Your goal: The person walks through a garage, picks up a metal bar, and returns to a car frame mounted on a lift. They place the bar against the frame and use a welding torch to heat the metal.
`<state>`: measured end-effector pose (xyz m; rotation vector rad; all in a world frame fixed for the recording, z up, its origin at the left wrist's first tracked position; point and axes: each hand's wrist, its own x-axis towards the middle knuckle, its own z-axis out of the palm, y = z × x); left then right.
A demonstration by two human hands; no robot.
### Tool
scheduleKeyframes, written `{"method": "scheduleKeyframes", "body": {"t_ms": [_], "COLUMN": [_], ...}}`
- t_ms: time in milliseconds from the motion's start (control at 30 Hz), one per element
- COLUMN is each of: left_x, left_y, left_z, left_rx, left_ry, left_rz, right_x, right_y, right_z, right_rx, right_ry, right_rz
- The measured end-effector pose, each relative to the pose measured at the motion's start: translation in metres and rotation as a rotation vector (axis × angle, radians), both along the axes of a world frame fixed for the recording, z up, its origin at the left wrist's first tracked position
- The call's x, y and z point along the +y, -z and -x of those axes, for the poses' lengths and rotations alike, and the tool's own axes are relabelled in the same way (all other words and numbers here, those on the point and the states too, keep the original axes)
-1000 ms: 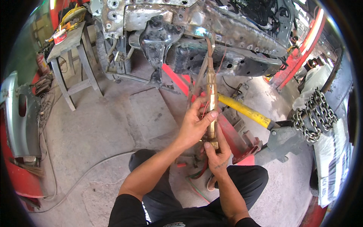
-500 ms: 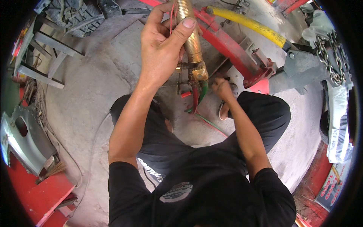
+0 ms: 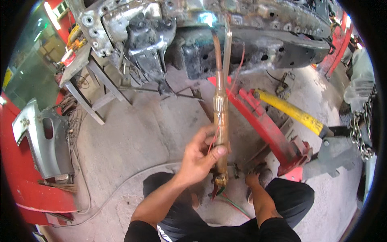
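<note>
My left hand [image 3: 201, 155] is wrapped round the ribbed brass handle of a gas torch [image 3: 220, 101], which points away from me. Its copper nozzle reaches the bare metal car body frame [image 3: 250, 36], where a bright blue-white glow [image 3: 208, 18] covers the contact spot. A thin grey rod runs alongside the nozzle, and a fine red wire loops by my thumb. Red and green hoses [image 3: 231, 203] trail from the torch's lower end. My right hand [image 3: 252, 180] is low between my knees, near my foot, with fingers curled; what they hold, if anything, is hidden.
A red steel beam [image 3: 266, 129] with a yellow bar [image 3: 290, 113] slants across the floor on the right, beside a hanging chain [image 3: 360, 135]. A metal stand [image 3: 96, 88] and a silver fender [image 3: 50, 141] are at left. A grey hose [image 3: 121, 185] crosses the concrete.
The view has tilted up, bringing the car frame into sight. The torch's nozzle and a bright glow at its tip now show. My left hand keeps its grip; my right hand stays low.
</note>
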<state>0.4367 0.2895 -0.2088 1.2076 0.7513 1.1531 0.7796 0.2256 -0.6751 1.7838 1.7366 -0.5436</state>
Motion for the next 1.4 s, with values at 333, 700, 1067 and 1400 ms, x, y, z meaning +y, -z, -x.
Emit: {"method": "scheduleKeyframes", "body": {"t_ms": [333,700,1067,1400], "left_x": [0.007,0.01,0.017,0.006], "left_y": [0.0,-0.003,0.012,0.0], "left_z": [-0.005,0.003,0.001,0.001], "left_rx": [-0.045,-0.028,-0.119,-0.125], "left_ry": [0.014,-0.054,-0.031,-0.053], "left_rz": [-0.073,-0.027,-0.09,-0.156], "right_x": [-0.004,-0.035,-0.032,-0.008], "right_y": [0.039,0.03,-0.221,-0.393], "right_z": [0.001,0.011,0.091,0.021], "right_rx": [-0.053,0.236,0.268,1.048], "right_ry": [-0.146,-0.501,-0.459,0.319], "right_rz": [-0.641,-0.343,0.206,-0.237]}}
